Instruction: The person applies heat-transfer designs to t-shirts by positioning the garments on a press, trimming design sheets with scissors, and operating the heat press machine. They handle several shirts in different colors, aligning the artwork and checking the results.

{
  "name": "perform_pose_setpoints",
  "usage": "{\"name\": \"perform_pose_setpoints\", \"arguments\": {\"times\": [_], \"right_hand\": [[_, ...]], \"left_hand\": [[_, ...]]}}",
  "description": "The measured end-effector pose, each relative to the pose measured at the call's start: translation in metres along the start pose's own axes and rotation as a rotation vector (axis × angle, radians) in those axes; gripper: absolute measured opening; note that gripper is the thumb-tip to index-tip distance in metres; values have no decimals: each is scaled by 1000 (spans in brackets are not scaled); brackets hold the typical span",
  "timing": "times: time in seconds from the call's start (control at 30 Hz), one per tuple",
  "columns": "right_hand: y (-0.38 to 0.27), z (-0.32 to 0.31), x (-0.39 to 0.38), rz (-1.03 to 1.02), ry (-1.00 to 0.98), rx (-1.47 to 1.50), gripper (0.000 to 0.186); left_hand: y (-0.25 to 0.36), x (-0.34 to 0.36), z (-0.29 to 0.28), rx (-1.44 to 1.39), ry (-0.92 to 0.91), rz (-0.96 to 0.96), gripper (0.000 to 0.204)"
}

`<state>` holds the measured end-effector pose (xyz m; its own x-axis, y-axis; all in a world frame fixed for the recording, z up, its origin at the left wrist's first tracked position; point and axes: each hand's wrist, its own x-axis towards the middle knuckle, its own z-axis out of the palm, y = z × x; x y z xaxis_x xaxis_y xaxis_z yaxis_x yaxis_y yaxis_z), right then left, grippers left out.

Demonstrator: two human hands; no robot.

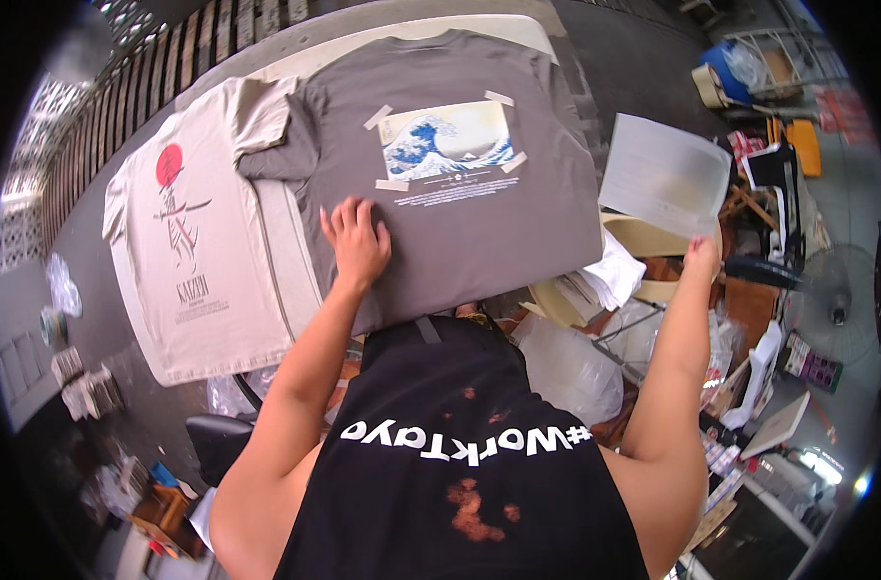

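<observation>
My left hand (pixel 356 235) rests on a grey T-shirt (pixel 460 242), fingers apart, just below and left of its printed wave picture (pixel 445 140). Taped-looking corners frame that print. My right hand (pixel 701 251) pinches the lower corner of a translucent white sheet (pixel 663 169), raised to the right of the grey shirt. A beige T-shirt (pixel 199 300) with a red circle and vertical lettering lies to the left, its sleeve beside the grey shirt's sleeve. Both shirts lie on a pale padded board (pixel 295 242).
Folded white fabric (pixel 614 266) sits under the sheet's side. A standing fan (pixel 837 300), a blue container (pixel 721 72) and assorted clutter occupy the right. Plastic bags (pixel 556 372) lie below the board; slatted wood (pixel 194 43) runs behind it.
</observation>
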<state>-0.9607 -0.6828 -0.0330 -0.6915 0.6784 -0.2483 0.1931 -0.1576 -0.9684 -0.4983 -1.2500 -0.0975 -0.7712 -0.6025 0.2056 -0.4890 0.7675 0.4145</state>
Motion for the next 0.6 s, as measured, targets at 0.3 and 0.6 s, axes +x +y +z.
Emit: {"name": "perform_pose_setpoints", "arguments": {"times": [0.3,0.6], "right_hand": [[118,-463,-249,408,235,-37,21],[269,-584,-422,501,644,-656,22]], "left_hand": [[-132,257,85,616,-296,-43,50],[6,229,42,274,-202,78,46]]}}
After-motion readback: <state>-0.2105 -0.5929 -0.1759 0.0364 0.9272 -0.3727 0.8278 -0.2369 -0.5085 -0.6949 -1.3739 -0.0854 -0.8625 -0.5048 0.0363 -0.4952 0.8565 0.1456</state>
